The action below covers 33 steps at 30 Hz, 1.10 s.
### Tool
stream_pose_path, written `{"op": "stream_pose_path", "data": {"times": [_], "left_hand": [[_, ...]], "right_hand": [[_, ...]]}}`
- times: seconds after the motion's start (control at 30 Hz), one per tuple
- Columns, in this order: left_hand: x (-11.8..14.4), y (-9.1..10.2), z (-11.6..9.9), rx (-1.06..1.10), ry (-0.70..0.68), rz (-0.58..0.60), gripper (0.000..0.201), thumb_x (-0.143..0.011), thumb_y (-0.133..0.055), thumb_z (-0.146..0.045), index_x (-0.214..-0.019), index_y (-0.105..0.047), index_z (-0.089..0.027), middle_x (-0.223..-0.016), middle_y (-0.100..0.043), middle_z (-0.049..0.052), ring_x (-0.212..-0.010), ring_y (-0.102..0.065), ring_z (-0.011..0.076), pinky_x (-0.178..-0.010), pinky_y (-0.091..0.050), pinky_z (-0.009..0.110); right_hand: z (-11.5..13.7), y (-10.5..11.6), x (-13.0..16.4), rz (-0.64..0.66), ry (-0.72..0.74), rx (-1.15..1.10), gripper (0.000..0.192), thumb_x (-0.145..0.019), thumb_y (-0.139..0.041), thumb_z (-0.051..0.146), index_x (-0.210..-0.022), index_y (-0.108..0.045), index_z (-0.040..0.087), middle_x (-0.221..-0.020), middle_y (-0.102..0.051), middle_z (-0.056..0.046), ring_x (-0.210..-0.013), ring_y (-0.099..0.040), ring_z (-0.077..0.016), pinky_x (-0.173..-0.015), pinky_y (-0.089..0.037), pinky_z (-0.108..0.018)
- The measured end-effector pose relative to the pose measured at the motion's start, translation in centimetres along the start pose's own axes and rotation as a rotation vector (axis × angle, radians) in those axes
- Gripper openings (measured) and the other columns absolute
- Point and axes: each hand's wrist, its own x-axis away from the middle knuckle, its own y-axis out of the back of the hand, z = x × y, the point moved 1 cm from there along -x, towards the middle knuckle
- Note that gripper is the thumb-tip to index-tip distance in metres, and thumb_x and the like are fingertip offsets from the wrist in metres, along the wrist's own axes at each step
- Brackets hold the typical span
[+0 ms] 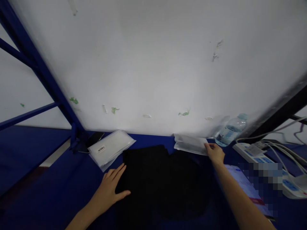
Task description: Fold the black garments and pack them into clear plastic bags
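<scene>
A black piece of cloth (148,179), perhaps a garment, lies spread over the blue table in front of me. My left hand (110,187) rests on its left edge, fingers stretched and thumb apart. At the back right, a frosted clear plastic bag (189,143) lies by the wall, and my right hand (214,153) pinches its right end between thumb and fingers. Further left sits a stack of similar plastic bags (112,147), the top one with a barcode label. The cloth's folds are hard to make out in the dark.
Right of my right hand are a water bottle (231,131), a white power strip (254,155) with cables, and a partly blurred, lit flat item (237,177). A dark phone (94,139) lies behind the bag stack. Blue frame bars (48,86) rise at the left, before a white wall (148,64).
</scene>
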Motion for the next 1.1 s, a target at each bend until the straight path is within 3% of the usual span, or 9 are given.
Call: {"op": "stream_pose_path", "data": {"times": [0.13,0.2,0.3,0.4,0.5,0.67,0.8,0.9,1.1], "left_hand": [[-0.7,0.7,0.3,0.008,-0.024,-0.029,0.074,-0.081,-0.062,-0.055,-0.144,-0.034,-0.029,-0.144,-0.047,0.008,-0.124,-0.048,0.0319,-0.100,-0.039,0.051],[-2.3,1.4,0.4,0.025,-0.017,-0.126,0.060,-0.086,-0.058,-0.050,-0.138,-0.042,-0.024,-0.136,-0.054,0.009,-0.122,-0.049,0.0294,-0.101,-0.039,0.047],[-6.0,2.5,0.4,0.019,0.008,-0.310,0.043,-0.089,-0.056,-0.041,-0.127,-0.052,-0.021,-0.122,-0.061,0.009,-0.114,-0.054,0.0274,-0.098,-0.041,0.045],[-9.3,3.1,0.4,-0.005,0.006,-0.364,0.023,-0.086,-0.060,-0.034,-0.103,-0.065,-0.020,-0.103,-0.068,0.008,-0.100,-0.058,0.0284,-0.089,-0.045,0.046],[-9.8,3.3,0.2,0.009,-0.028,-0.382,0.012,-0.088,-0.056,-0.027,-0.089,-0.066,-0.020,-0.092,-0.070,0.005,-0.093,-0.060,0.0266,-0.085,-0.047,0.045],[-5.7,3.3,0.0,0.068,-0.142,-0.428,0.015,-0.092,-0.050,-0.024,-0.098,-0.063,-0.022,-0.111,-0.068,0.005,-0.108,-0.058,0.0237,-0.096,-0.044,0.043],[-2.4,2.2,0.1,0.104,-0.279,-0.307,0.014,-0.093,-0.050,-0.022,-0.100,-0.062,-0.025,-0.116,-0.068,0.002,-0.121,-0.052,0.0221,-0.103,-0.041,0.044],[-1.4,1.8,-0.1,0.096,-0.246,-0.202,0.014,-0.091,-0.053,-0.027,-0.101,-0.063,-0.026,-0.119,-0.067,0.001,-0.126,-0.049,0.0238,-0.105,-0.041,0.046],[-2.3,2.5,-0.5,0.149,-0.108,-0.298,0.023,-0.095,-0.046,-0.032,-0.108,-0.064,-0.025,-0.119,-0.066,0.003,-0.120,-0.054,0.0235,-0.104,-0.043,0.045]], "right_hand": [[2.2,-0.6,1.9,0.013,0.217,0.040,0.039,-0.083,-0.047,0.038,-0.101,-0.063,0.008,-0.098,-0.066,-0.025,-0.104,-0.056,-0.0403,-0.089,-0.037,-0.058],[4.9,-1.9,3.7,0.146,0.411,0.016,0.030,-0.086,-0.048,0.035,-0.099,-0.066,0.014,-0.102,-0.067,-0.018,-0.104,-0.057,-0.0340,-0.093,-0.039,-0.051],[9.2,-4.5,6.8,0.414,0.690,-0.042,0.016,-0.085,-0.057,0.034,-0.091,-0.069,0.026,-0.092,-0.070,-0.004,-0.091,-0.062,-0.0221,-0.086,-0.047,-0.036],[12.3,-6.5,9.1,0.521,0.820,-0.062,0.011,-0.081,-0.064,0.030,-0.090,-0.069,0.026,-0.086,-0.069,-0.002,-0.085,-0.061,-0.0206,-0.079,-0.049,-0.034],[13.2,-6.4,10.1,0.512,0.844,-0.067,0.007,-0.084,-0.060,0.023,-0.083,-0.066,0.023,-0.079,-0.065,-0.003,-0.079,-0.059,-0.0206,-0.075,-0.049,-0.035],[12.1,-2.8,11.7,0.480,0.870,-0.114,0.010,-0.089,-0.053,0.019,-0.092,-0.061,0.025,-0.092,-0.065,-0.003,-0.088,-0.059,-0.0199,-0.084,-0.048,-0.037],[10.8,-0.4,14.2,0.540,0.969,-0.103,0.014,-0.092,-0.050,0.019,-0.096,-0.062,0.024,-0.094,-0.067,-0.004,-0.093,-0.059,-0.0208,-0.085,-0.047,-0.038],[9.8,0.0,15.1,0.569,0.990,-0.082,0.014,-0.091,-0.052,0.023,-0.096,-0.065,0.025,-0.097,-0.070,-0.004,-0.095,-0.059,-0.0214,-0.084,-0.047,-0.038],[7.7,-0.6,10.5,0.312,0.607,0.031,0.020,-0.089,-0.050,0.034,-0.088,-0.067,0.022,-0.087,-0.070,-0.007,-0.087,-0.062,-0.0255,-0.082,-0.048,-0.043]]}}
